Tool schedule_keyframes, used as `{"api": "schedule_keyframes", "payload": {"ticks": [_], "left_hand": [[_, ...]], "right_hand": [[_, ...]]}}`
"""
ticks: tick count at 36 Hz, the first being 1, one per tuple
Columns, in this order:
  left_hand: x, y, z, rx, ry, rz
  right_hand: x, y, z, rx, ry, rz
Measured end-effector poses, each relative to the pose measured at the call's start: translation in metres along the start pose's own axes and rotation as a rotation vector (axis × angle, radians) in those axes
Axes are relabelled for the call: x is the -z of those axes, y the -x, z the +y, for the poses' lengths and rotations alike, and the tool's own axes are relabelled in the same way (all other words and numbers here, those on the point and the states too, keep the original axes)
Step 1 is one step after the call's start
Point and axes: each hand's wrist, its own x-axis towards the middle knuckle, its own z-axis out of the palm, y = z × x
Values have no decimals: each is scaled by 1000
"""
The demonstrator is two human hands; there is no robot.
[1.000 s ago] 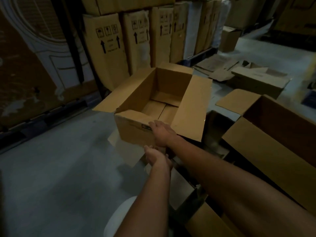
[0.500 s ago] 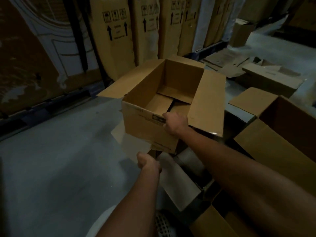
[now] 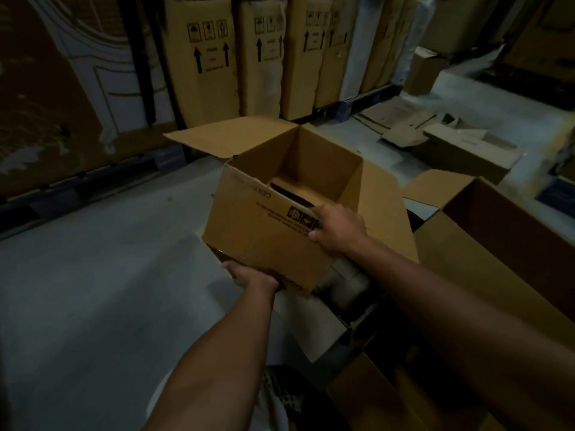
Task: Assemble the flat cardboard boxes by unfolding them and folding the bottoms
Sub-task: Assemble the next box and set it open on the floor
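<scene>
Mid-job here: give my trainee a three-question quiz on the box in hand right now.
1. True or false: the open box rests flat on the floor.
2. Which hand grips the box's near top rim?
A. left hand
B. right hand
C. neither
3. Fill in: the left hand holds the box at its near ____ edge.

Key: 1 false, it is held up tilted; 2 B; 3 bottom.
</scene>
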Motion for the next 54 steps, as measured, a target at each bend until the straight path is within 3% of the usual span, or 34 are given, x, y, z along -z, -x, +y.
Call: {"api": "schedule_keyframes", "payload": {"ticks": [5,17,22,25,30,38,42,48,54], "left_hand": [[-1,35,7,-151,54,-89],[6,138,46,-89,180,-232],[24,177,63,-23,77,-358],[36,183,83,21,10,-330],[62,188,120,-70,101,-323],[130,223,160,-197,286,-284],[162,242,170,-240,393,-236],[203,266,175,-261,375,-140],[236,280,191,-217,351,-124]], "right_hand": [[2,6,-20,85,116,35],[53,22,-98,267,224,155],[82,40,-135,400,364,144],[96,46,-159,471,392,187],[113,63,-200,594,377,324],[85,86,-282,593,400,391],[65,96,-314,605,395,326],[39,104,-350,445,181,69],[24,104,-366,484,133,-34]]}}
